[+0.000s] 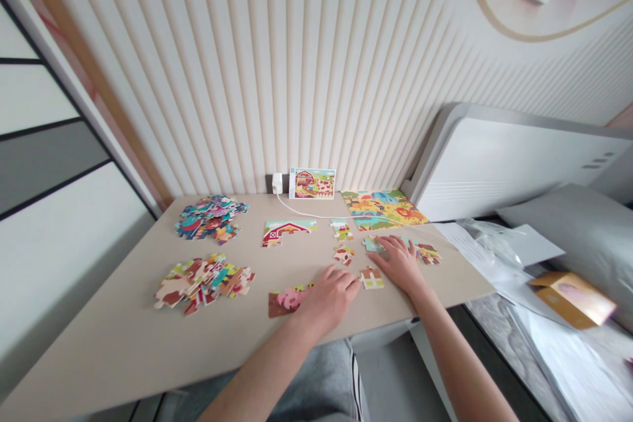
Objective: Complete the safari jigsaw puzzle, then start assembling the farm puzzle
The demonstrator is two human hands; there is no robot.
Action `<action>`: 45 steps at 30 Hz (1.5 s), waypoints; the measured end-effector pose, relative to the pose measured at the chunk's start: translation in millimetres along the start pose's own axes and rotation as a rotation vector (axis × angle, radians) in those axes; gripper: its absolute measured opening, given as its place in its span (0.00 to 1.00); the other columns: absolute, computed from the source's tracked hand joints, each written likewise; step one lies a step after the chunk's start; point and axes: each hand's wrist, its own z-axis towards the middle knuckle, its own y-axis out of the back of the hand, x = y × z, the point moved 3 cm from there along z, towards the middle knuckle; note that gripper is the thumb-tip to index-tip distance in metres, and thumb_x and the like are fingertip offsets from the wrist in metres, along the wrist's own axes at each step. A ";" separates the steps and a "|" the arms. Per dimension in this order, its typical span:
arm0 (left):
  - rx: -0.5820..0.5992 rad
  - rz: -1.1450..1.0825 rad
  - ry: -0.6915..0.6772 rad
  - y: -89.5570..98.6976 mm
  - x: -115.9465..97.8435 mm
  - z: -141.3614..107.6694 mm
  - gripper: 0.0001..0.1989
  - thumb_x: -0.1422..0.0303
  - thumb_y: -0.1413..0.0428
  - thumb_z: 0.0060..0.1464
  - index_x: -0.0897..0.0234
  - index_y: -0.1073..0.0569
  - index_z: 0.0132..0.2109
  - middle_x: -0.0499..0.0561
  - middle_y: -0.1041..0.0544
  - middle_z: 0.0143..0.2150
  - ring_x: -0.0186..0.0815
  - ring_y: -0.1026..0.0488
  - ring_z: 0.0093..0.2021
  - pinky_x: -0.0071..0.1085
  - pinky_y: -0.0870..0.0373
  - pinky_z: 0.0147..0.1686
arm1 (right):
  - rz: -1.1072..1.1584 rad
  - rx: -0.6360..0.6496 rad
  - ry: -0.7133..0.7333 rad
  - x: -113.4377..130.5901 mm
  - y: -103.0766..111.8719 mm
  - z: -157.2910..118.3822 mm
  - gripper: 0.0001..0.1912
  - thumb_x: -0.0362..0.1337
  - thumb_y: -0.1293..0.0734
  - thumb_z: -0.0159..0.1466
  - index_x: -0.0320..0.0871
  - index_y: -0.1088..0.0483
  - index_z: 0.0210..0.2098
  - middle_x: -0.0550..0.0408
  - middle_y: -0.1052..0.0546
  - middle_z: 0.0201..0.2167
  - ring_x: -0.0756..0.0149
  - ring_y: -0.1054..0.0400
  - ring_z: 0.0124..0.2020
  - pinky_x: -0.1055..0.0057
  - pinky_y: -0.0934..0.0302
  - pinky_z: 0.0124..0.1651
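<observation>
My left hand (330,298) rests low over the table, its fingers bent and drawn together, so anything in them is hidden. Its fingertips reach the left edge of a brown and pale-green puzzle piece (372,279). Partly under its wrist side lies a joined pink-pig puzzle section (291,300). My right hand (399,265) is open, fingers spread over pale-green puzzle pieces (372,245); more colourful joined pieces (429,253) show beyond it. Between the hands and the wall lie a cow piece (343,254), a green tractor piece (341,230) and a red barn section (281,233).
Two heaps of loose puzzle pieces, one mostly blue (208,219) and one brown-green (202,282), lie at left. A farm picture card (312,184) leans on the wall beside a white charger (277,183). Its cable crosses an animal picture sheet (383,206). An orange box (568,300) sits right.
</observation>
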 end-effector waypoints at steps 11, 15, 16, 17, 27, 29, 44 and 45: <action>0.015 -0.002 0.007 1.3 -0.5 -0.2 0.14 0.73 0.49 0.69 0.61 0.28 0.58 0.53 0.22 0.54 0.40 0.29 0.56 0.41 0.42 0.64 | 0.147 -0.024 -0.018 -9.9 -3.8 0.4 0.20 0.49 0.34 0.67 0.49 0.23 0.53 0.49 0.19 0.48 0.50 0.29 0.54 0.51 0.44 0.62; 0.018 0.000 0.009 1.4 -0.8 -0.3 0.14 0.73 0.49 0.69 0.60 0.28 0.58 0.53 0.22 0.54 0.40 0.28 0.56 0.41 0.42 0.64 | 0.210 -0.054 -0.018 -7.2 -1.9 -2.1 0.23 0.49 0.34 0.67 0.49 0.25 0.57 0.48 0.20 0.50 0.50 0.28 0.53 0.51 0.41 0.61; 0.020 0.001 0.010 1.5 -0.8 -0.3 0.14 0.73 0.49 0.69 0.60 0.27 0.58 0.53 0.22 0.54 0.41 0.28 0.56 0.41 0.42 0.64 | 0.239 -0.062 -0.018 -6.4 -1.0 -3.2 0.24 0.49 0.35 0.67 0.49 0.26 0.59 0.48 0.21 0.51 0.51 0.28 0.53 0.52 0.39 0.60; 0.019 0.002 0.013 1.6 -0.8 -0.2 0.14 0.73 0.49 0.69 0.60 0.27 0.57 0.53 0.22 0.54 0.41 0.28 0.56 0.41 0.41 0.63 | 0.268 -0.076 -0.020 -5.9 0.0 -4.4 0.24 0.49 0.35 0.67 0.49 0.27 0.60 0.47 0.22 0.52 0.52 0.28 0.53 0.54 0.38 0.60; -0.007 -0.009 0.011 3.4 -0.7 -1.3 0.12 0.73 0.49 0.69 0.60 0.27 0.55 0.52 0.22 0.52 0.40 0.28 0.56 0.40 0.40 0.63 | 0.416 -0.363 -0.260 -28.8 13.8 -17.9 0.25 0.54 0.33 0.66 0.43 0.20 0.51 0.42 0.25 0.51 0.55 0.26 0.44 0.54 0.30 0.52; -0.015 -0.004 0.030 3.7 0.0 -1.4 0.11 0.73 0.48 0.68 0.61 0.27 0.54 0.53 0.22 0.51 0.41 0.29 0.55 0.41 0.40 0.63 | 0.430 -0.414 -0.263 -24.4 18.1 -25.6 0.23 0.54 0.33 0.67 0.44 0.19 0.50 0.42 0.24 0.50 0.52 0.26 0.48 0.52 0.30 0.54; -0.090 -0.034 0.320 10.6 8.7 -4.4 0.13 0.74 0.50 0.66 0.62 0.27 0.54 0.55 0.23 0.48 0.45 0.28 0.52 0.43 0.34 0.55 | 0.572 -0.025 0.141 76.3 21.9 -61.1 0.16 0.43 0.39 0.74 0.47 0.20 0.47 0.46 0.18 0.46 0.55 0.23 0.48 0.59 0.27 0.54; -0.088 -0.039 0.311 11.1 7.4 -4.0 0.10 0.70 0.49 0.68 0.61 0.26 0.52 0.55 0.23 0.47 0.45 0.28 0.51 0.44 0.34 0.54 | 0.553 -0.058 0.098 69.6 23.2 -59.0 0.16 0.44 0.39 0.74 0.46 0.20 0.45 0.46 0.18 0.45 0.56 0.23 0.46 0.60 0.27 0.51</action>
